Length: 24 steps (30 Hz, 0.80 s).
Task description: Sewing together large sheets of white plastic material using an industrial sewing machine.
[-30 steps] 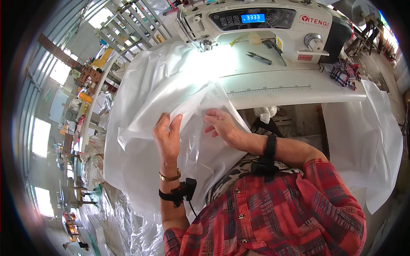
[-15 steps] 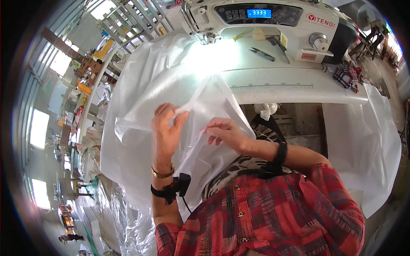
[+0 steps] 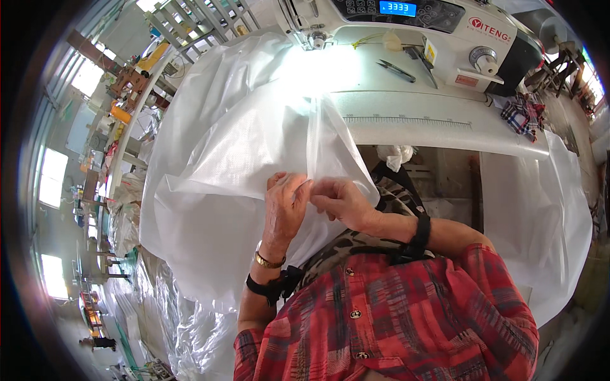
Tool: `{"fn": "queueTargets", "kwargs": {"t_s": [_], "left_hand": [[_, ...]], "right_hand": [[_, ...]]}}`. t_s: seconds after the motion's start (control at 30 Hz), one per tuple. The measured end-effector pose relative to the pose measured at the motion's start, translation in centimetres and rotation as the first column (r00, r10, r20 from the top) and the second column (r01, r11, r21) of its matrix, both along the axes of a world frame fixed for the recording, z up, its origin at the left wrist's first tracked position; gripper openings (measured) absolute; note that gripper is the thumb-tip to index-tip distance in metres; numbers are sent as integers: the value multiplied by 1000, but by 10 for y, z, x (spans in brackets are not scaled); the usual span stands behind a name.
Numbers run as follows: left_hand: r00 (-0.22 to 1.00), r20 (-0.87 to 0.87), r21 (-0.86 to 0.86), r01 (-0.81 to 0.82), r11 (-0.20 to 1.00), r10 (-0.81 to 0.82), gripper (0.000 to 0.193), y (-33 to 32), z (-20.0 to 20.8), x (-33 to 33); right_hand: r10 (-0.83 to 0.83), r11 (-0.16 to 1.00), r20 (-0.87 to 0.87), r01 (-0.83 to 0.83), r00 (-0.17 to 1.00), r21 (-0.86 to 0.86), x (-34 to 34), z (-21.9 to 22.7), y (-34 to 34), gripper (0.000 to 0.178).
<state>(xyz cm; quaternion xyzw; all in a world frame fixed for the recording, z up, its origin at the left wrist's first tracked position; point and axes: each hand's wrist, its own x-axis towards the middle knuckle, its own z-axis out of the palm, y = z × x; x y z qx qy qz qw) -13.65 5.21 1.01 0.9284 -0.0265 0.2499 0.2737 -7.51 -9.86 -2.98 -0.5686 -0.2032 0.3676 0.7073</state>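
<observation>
A large sheet of white woven plastic fabric [image 3: 216,159] drapes from the sewing machine table down over my lap. My left hand [image 3: 284,209] pinches a fold of the fabric near its edge, fingers closed on it. My right hand [image 3: 340,202] grips the same fold right beside it, the two hands almost touching. A vertical crease of the fabric [image 3: 316,136] runs up from my fingers toward the needle area of the white sewing machine [image 3: 406,25].
Small scissors [image 3: 396,70] lie on the machine bed behind a printed ruler strip [image 3: 406,120]. More white fabric hangs over the table's right side [image 3: 546,209]. A plaid cloth [image 3: 521,114] sits at the table's right end. Racks and clutter fill the workshop at left [image 3: 121,101].
Both hands have drawn together and lower, toward my body, gathering the fabric into a tight fold; before, they were spread apart and flat on the sheet.
</observation>
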Motion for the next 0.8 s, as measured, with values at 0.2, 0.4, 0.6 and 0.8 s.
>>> {"fn": "queueTargets", "kwargs": {"t_s": [0.2,0.4,0.6,0.8], "left_hand": [[992,-100,-288,48,956,-80,6,4,-12,0],[987,-144,-437,-1,899,-68,11,9,-22,-2],[963,-244,-692,-89,716,-116,19,9,-27,3],[953,-272,-735,-114,668,-136,19,7,-22,2]], "right_hand": [[-9,966,802,211,597,-147,-4,26,-9,17],[369,883,884,189,287,-430,-6,30,-7,20],[410,876,868,145,280,-461,-3,19,-4,21],[37,958,979,270,200,-91,18,20,-39,20]]}}
